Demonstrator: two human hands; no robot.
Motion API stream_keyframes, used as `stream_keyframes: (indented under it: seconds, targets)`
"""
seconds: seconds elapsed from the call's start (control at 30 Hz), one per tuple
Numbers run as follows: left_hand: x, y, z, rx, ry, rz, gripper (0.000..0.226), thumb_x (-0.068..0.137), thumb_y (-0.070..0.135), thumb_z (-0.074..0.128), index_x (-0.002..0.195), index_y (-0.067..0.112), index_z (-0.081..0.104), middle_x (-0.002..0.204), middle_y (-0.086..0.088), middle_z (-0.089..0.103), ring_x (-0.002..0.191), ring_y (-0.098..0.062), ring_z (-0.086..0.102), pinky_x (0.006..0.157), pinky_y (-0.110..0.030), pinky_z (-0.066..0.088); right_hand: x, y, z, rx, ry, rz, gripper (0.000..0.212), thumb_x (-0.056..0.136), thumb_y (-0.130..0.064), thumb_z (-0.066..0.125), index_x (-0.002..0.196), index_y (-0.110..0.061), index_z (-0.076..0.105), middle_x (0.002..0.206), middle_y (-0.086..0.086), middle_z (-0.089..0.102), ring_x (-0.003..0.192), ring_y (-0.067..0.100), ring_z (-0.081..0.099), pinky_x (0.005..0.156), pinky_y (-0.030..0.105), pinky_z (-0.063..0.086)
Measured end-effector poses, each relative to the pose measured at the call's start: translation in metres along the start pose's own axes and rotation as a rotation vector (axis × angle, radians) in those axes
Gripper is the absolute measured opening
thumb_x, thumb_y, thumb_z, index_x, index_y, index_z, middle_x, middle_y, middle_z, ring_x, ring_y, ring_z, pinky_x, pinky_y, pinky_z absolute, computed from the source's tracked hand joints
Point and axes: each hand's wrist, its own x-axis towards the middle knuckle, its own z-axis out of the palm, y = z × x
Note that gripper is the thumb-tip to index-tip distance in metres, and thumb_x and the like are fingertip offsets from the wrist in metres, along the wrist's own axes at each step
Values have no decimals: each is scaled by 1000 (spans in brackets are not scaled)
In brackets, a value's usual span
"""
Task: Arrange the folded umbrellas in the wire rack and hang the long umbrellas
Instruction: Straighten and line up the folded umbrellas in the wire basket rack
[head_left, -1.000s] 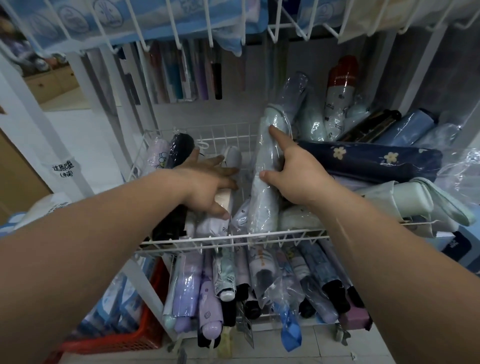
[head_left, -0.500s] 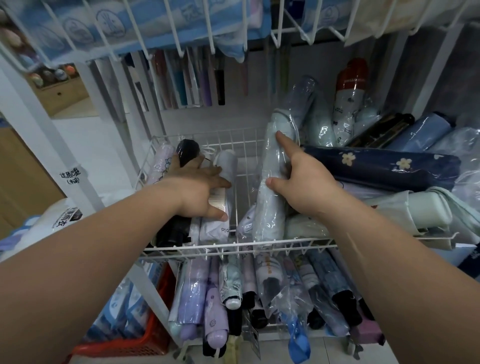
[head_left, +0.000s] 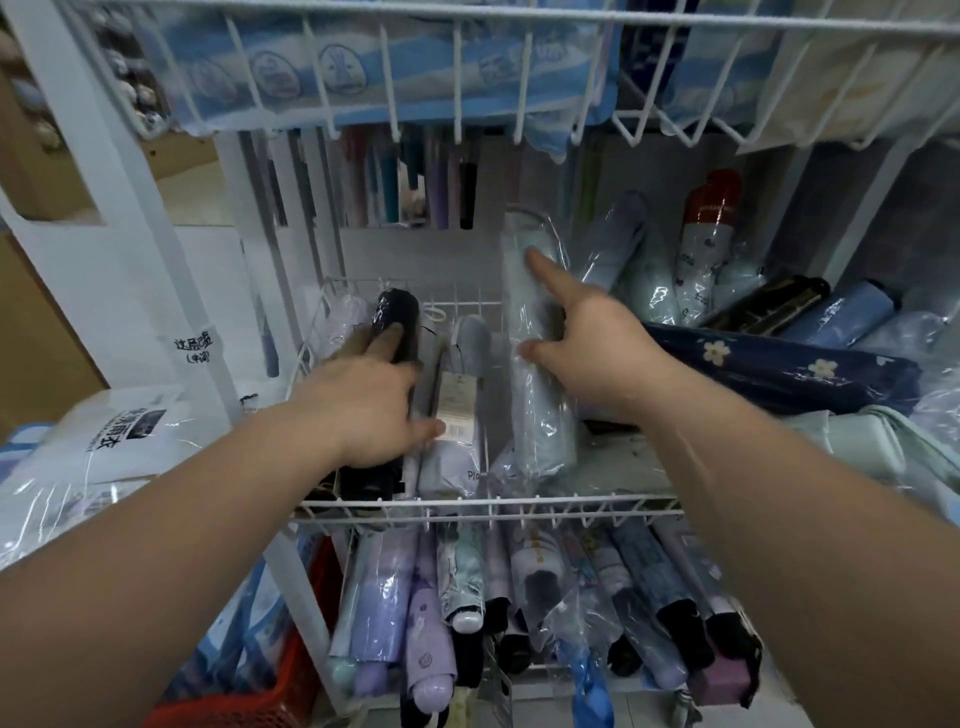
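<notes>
Gripping the pale blue folded umbrella (head_left: 543, 415) in its clear plastic sleeve, the right hand (head_left: 597, 358) was clamped round it, forefinger laid along it. The umbrella was tilted up inside the white wire rack (head_left: 493, 503). The left hand (head_left: 363, 410) was spread, fingers pressed on the black folded umbrella (head_left: 397, 312) nearby. Arranging was judged under way. Next, the pale umbrella would need lowering flat into the gap beside the left row.

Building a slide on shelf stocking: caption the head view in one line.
At the wire rack, the left hand rests on a black umbrella while the right hand grips a pale blue umbrella.
</notes>
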Motion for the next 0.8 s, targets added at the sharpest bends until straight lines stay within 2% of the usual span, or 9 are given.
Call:
stream_keyframes:
  seconds: [0.07,0.13,0.23,0.3,0.4,0.5,0.57,0.7,0.8]
  targets:
    - [-4,-8,3,-58,3,-31,77,93,66,47,158,32,23,169,-8,0,153,-38,10,123,-49,23,14,-11,-6,17,1,1,90,91,-17,72,158,-42,17,155,1,43,130,23,54,107,28,44]
    - [-6,-15,6,-88,-4,-13,78,96,62,46,161,32,13,170,-8,-1,152,-39,16,123,-48,25,28,-19,-8,70,15,24,88,90,-16,73,158,-38,21,154,-1,44,125,23,57,105,31,47]
    - [-8,-23,10,-213,-2,5,80,96,50,53,162,29,11,170,-7,-2,154,-34,10,125,-45,19,39,-20,13,306,-92,134,86,88,-11,75,156,-35,28,135,4,59,88,19,64,78,36,60]
    - [-9,-27,15,-276,25,18,80,96,46,55,161,31,11,170,-6,-2,155,-31,6,125,-45,14,39,-14,40,368,-190,184,87,86,-9,76,155,-38,30,133,6,60,93,24,67,70,39,61]
    - [-11,-30,28,-306,59,18,78,98,51,51,161,34,8,170,-3,-5,156,-30,-1,126,-48,9,37,-6,72,409,-186,198,81,86,-15,78,153,-34,37,141,5,57,116,28,63,89,43,59]
    - [-14,-26,37,-272,120,18,74,101,55,41,161,33,5,170,-3,-3,156,-29,-2,125,-50,8,37,-3,89,535,-115,214,73,86,-23,79,149,-27,45,139,6,59,117,25,64,91,38,58]
    - [-15,-25,40,-267,138,11,72,101,56,36,161,33,4,170,-2,-4,156,-27,-3,125,-50,7,35,-4,96,491,-100,162,71,84,-30,81,147,-26,49,141,3,58,120,21,62,100,38,54]
    - [-16,-24,42,-267,160,2,69,101,58,30,161,35,5,170,0,-2,156,-25,-3,126,-48,5,26,-5,109,319,-66,83,70,82,-52,75,146,-36,49,146,-1,51,132,18,52,113,34,41]
    - [-18,-22,42,-277,164,-4,74,96,68,21,161,37,5,170,1,-1,156,-23,-3,126,-47,3,24,-1,116,256,-31,130,71,82,-66,65,146,-45,44,146,4,47,129,21,52,111,29,39]
